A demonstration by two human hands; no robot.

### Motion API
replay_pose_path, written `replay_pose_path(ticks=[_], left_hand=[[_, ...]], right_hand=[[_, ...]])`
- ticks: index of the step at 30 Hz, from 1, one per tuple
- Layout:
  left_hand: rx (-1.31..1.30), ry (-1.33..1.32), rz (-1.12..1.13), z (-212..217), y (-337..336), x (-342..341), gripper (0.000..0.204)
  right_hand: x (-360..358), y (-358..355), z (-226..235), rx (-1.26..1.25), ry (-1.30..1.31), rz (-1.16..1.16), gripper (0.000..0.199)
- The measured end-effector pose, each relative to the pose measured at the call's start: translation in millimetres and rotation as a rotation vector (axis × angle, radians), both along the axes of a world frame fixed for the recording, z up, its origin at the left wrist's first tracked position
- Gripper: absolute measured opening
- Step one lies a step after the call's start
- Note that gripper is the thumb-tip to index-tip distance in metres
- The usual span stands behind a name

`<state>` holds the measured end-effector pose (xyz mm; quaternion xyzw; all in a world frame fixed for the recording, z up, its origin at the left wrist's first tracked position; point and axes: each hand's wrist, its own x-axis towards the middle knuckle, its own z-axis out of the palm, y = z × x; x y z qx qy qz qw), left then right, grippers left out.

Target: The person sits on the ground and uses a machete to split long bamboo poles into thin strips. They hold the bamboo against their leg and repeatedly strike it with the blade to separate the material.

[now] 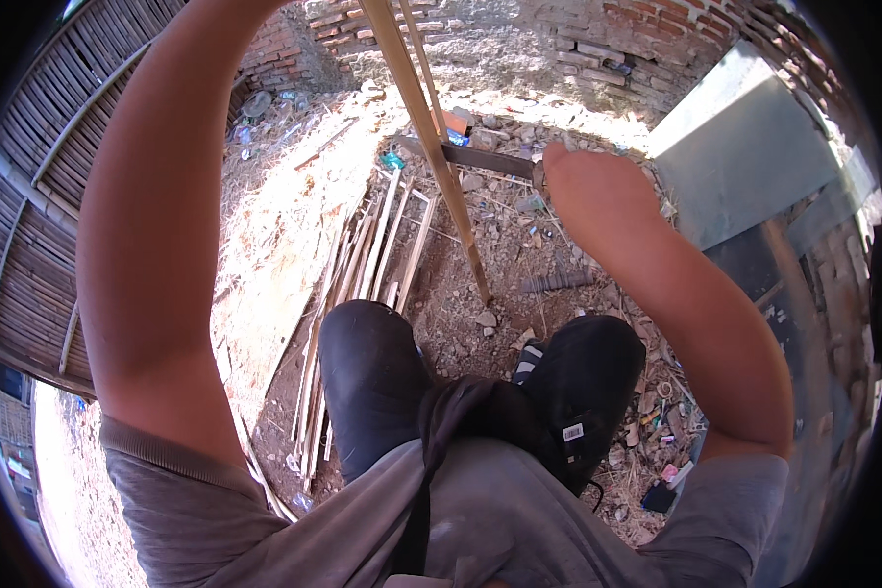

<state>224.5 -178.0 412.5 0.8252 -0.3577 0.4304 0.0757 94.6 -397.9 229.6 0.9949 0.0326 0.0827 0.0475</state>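
In the upper middle of the frame we see the right hand [603, 196] with its fingers closed around the handle of a knife [490, 161], whose blade crosses a long bamboo piece [449, 191] standing slanted, its lower end at the ground. Our left arm [152, 196] goes out at the upper edge, so we cannot tell that hand's grip; left of centre, pale strips [362, 245] lie on the ground.

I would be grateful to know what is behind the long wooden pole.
Behind the long wooden pole, the knife blade shows on both sides, with rubble and a brick wall farther back. The blade's middle is covered and cannot be seen.
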Motion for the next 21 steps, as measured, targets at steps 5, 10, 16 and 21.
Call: replay_pose_path(ticks=[5, 10, 16, 21], left_hand=[[-0.014, 0.017, 0.013, -2.8, 12.4, 1.0, 0.04], [-0.038, 0.088, 0.028, 0.2, 7.5, -11.4, 0.041], [-0.048, -0.061, 0.115, -5.9, 27.9, 10.0, 0.043], [-0.063, -0.055, 0.005, -12.6, 32.5, -1.0, 0.043]], right_hand=[[29.5, -24.9, -19.2, 0.175, 0.298, 0.035, 0.027], [36.8, -39.6, -21.9, 0.248, 0.31, 0.04, 0.032], [15.7, 22.8, -48.0, 0.139, 0.113, -0.039, 0.029], [41.6, -10.4, -58.1, 0.204, 0.317, 0.081, 0.032]])
